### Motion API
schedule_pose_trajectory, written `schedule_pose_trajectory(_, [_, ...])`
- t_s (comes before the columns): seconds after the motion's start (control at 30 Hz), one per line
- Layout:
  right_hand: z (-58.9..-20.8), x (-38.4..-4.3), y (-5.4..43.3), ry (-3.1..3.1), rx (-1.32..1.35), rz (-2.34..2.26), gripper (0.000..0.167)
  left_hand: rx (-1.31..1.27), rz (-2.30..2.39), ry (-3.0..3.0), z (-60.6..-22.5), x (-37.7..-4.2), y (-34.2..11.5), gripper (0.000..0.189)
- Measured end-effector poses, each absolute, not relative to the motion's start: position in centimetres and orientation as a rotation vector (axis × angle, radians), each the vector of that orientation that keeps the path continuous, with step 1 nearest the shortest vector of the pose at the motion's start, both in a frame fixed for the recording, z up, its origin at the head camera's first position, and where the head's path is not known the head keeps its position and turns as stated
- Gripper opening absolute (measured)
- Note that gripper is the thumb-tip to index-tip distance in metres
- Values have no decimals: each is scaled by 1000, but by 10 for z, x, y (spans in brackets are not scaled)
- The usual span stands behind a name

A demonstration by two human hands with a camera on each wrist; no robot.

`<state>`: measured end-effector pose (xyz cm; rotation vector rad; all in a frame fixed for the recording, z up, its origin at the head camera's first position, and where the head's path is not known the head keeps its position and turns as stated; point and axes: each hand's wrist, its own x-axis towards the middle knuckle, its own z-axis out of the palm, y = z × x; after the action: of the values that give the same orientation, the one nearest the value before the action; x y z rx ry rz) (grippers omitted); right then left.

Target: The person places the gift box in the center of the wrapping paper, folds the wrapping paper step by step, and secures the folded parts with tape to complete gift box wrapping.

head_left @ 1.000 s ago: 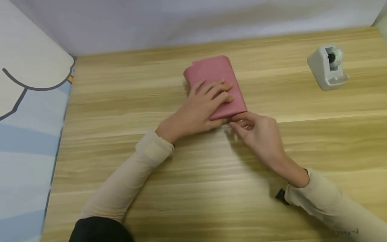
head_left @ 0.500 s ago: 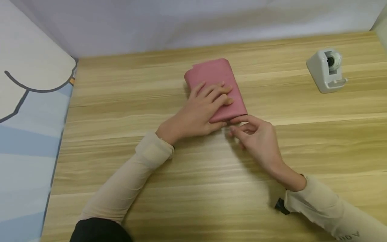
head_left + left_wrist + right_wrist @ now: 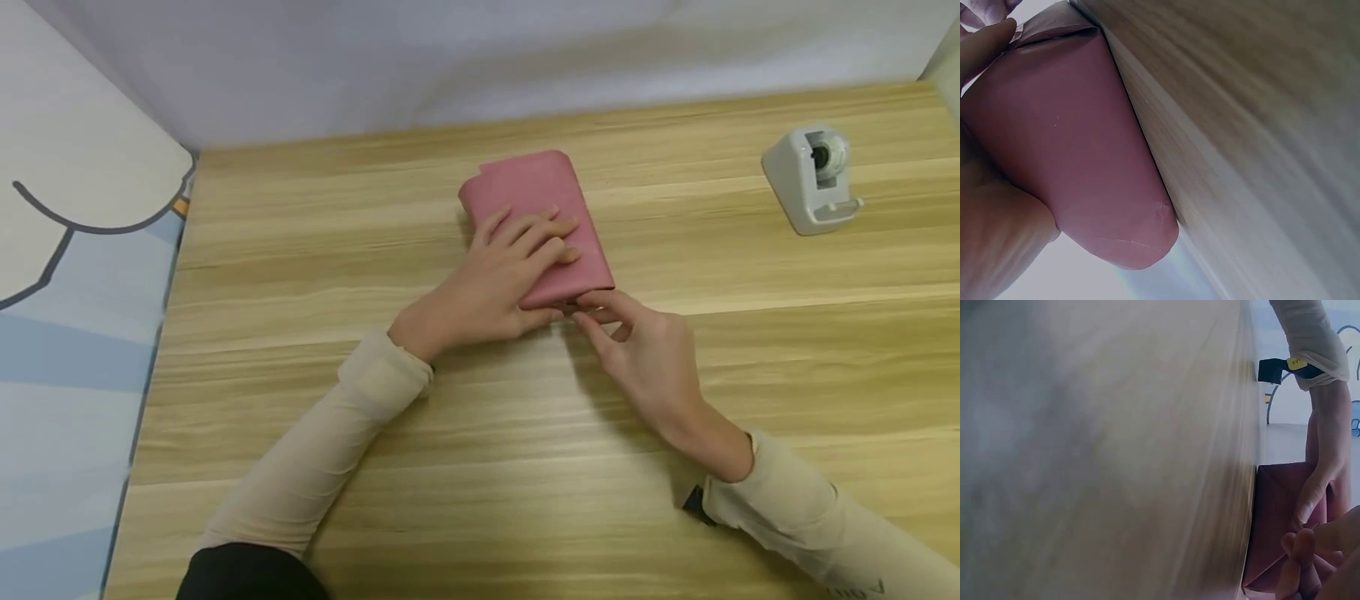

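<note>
A parcel in pink wrapping paper (image 3: 536, 187) lies on the wooden table. Spread over its top, my left hand (image 3: 487, 287) presses it down, the thumb along the near end. My right hand (image 3: 652, 358) is at the near right corner, thumb and index finger pinching the paper at the end fold. The right wrist view shows that folded pink end (image 3: 1272, 500) with creased slanting edges, my left thumb (image 3: 1310, 503) against it and right fingertips beside it. In the left wrist view the parcel's long side (image 3: 1072, 144) is smooth and its far end rounded.
A white tape dispenser (image 3: 806, 179) with a clear roll stands at the back right of the table (image 3: 337, 208). A pale wall (image 3: 450, 67) rises behind, and a printed cartoon panel (image 3: 82, 350) borders the left side.
My right thumb parted from the index finger half a second ago and is now back close to it at the fold. My left hand stays on the parcel. The head view has tilted slightly.
</note>
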<state>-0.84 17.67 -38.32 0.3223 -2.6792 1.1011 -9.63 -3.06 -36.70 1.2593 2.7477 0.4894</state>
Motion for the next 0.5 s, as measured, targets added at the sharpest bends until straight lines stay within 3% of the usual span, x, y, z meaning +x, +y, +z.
schedule_pose_trajectory(0.5, [-377,-19,178,-2689,573,737,8,1262,520,2752,-368,-96,-31,61])
